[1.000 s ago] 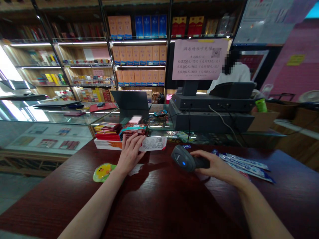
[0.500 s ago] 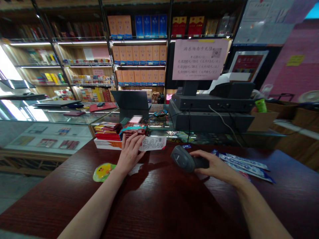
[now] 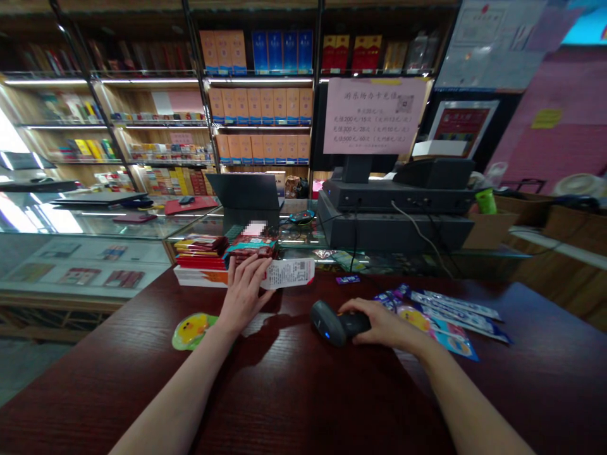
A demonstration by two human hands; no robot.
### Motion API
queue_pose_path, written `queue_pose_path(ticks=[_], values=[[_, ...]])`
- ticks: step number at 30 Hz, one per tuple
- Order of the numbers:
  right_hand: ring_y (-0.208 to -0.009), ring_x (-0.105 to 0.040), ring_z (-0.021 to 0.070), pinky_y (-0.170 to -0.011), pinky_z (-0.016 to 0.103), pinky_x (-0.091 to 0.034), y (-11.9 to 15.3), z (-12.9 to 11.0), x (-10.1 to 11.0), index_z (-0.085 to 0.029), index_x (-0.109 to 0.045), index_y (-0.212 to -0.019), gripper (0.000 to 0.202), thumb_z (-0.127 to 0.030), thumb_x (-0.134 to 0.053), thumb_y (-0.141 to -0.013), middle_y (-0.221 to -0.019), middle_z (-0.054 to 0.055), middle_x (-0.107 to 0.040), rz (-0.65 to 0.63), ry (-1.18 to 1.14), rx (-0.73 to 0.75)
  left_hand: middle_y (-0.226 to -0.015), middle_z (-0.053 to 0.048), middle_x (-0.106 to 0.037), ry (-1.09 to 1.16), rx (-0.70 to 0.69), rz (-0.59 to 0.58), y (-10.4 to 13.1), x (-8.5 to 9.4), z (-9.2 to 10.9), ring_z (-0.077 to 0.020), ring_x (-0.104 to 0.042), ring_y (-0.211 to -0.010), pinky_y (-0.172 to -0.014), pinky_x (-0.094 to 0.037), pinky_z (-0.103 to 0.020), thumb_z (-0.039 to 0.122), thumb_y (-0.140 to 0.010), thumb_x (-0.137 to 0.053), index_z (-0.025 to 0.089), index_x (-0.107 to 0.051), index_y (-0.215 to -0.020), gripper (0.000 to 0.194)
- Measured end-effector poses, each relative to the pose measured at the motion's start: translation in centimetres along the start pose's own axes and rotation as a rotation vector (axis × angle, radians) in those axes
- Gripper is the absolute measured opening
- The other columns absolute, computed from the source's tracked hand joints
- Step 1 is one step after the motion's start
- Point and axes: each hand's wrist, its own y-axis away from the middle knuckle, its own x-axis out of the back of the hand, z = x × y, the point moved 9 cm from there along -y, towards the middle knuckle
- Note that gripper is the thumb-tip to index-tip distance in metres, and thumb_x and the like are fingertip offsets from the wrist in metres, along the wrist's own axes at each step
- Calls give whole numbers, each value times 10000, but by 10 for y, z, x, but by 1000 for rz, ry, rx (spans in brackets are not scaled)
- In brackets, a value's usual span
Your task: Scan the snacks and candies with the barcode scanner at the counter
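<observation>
My right hand point(image 3: 382, 325) grips the handle of a black barcode scanner point(image 3: 328, 323), its head tilted to the left and a small blue light showing. Over on the left, my left hand point(image 3: 243, 297) holds a white printed packet point(image 3: 290, 273) with small text and a code on it; the fingers cover its left end. Just behind those fingers lie red and teal snack packets point(image 3: 251, 248). Left of my left wrist, a yellow duck-faced pouch point(image 3: 192, 328) with a green edge rests on the dark wooden counter point(image 3: 303, 398).
Blue-and-white long packets point(image 3: 462, 313) lie right of my right hand, beside a light-blue duck packet point(image 3: 455, 341). A small purple packet point(image 3: 348, 279) sits near the glass. Stacked red packets point(image 3: 202, 253) stand at left. Behind are a laptop point(image 3: 244, 191) and cash register point(image 3: 393, 227).
My right hand has moved left and slightly down with the scanner, uncovering more of the packets on the right. A blue light now shows on the scanner. My left hand stays on the white packet.
</observation>
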Motion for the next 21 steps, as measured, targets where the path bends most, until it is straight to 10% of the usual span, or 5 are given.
queue_pose_path(ticks=[14,21], values=[[-1127,-603,278,-987,407,-449,8,3,10,-275,-626,-1259,613,-408,-800,-686,-1217,60,-659,29,-176,-75,-1345,-125,-592,3,-38,16,-3,3,11,-297,-461,-1348,-1224,-132,-592,283,-876,-656,206,-407,-1469,648],[-1020,-684,272,-994,443,-468,1,9,40,-198,-639,-1197,561,-643,-518,-877,-1062,112,-749,441,-539,-181,-1343,-112,-603,35,-78,30,-8,8,32,-282,-466,-1345,-1233,-129,-576,269,-885,-650,208,-394,-1477,648]])
